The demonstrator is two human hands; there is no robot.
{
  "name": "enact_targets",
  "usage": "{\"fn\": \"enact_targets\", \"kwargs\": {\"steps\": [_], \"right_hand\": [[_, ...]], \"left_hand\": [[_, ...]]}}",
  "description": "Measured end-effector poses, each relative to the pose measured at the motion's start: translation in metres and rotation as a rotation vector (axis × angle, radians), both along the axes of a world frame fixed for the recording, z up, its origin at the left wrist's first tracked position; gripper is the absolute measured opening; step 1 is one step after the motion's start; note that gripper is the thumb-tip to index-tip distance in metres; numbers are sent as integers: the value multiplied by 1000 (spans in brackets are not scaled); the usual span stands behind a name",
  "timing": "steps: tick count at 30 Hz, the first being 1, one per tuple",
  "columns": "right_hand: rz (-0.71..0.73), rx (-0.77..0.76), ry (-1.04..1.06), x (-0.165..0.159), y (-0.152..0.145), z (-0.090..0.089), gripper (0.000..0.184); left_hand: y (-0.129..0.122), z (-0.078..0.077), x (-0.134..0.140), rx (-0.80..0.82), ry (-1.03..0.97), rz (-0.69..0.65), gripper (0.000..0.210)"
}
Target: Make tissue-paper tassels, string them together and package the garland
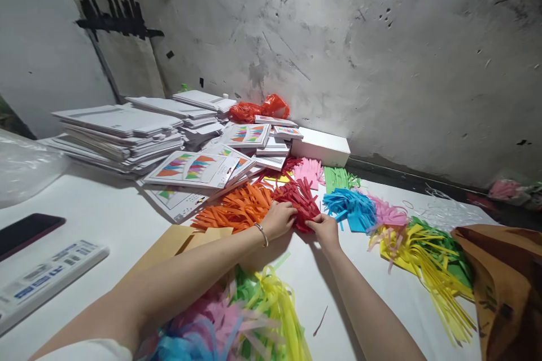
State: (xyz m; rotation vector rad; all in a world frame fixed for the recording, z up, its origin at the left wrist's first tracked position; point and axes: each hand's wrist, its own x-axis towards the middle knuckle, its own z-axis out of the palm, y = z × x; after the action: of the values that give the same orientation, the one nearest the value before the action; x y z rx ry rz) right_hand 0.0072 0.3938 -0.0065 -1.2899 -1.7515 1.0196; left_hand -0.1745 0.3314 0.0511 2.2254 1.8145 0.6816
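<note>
Both my hands are on a bunch of dark red tissue-paper tassels (298,194) at the middle of the white table. My left hand (279,219), with a bracelet at the wrist, grips the bunch's left side. On its right edge, my right hand (325,230) pinches the paper between thumb and fingers. Orange tassels (239,206) lie just left of my left hand. Blue tassels (351,208) are to the right of my right hand. Close to my body, a loose heap of yellow tassels (275,304) mixes with green, pink and blue ones, partly behind my left arm.
White printed packets (190,169) and tall stacks of flat white sheets (118,124) fill the back left. A white box (320,145) stands by the wall. At left lie a phone (27,232) and a white labelled box (51,282). A brown bag (503,276) is at right.
</note>
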Motion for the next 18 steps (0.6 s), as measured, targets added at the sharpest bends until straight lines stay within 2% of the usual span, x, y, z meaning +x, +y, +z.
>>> {"fn": "enact_targets", "kwargs": {"steps": [10,18], "right_hand": [[132,38,67,-1,-6,3,24],[146,307,-48,0,-22,24,24]], "left_hand": [[19,-14,7,-214,-414,81,25],[18,-22,3,-282,-633,129,26]]}}
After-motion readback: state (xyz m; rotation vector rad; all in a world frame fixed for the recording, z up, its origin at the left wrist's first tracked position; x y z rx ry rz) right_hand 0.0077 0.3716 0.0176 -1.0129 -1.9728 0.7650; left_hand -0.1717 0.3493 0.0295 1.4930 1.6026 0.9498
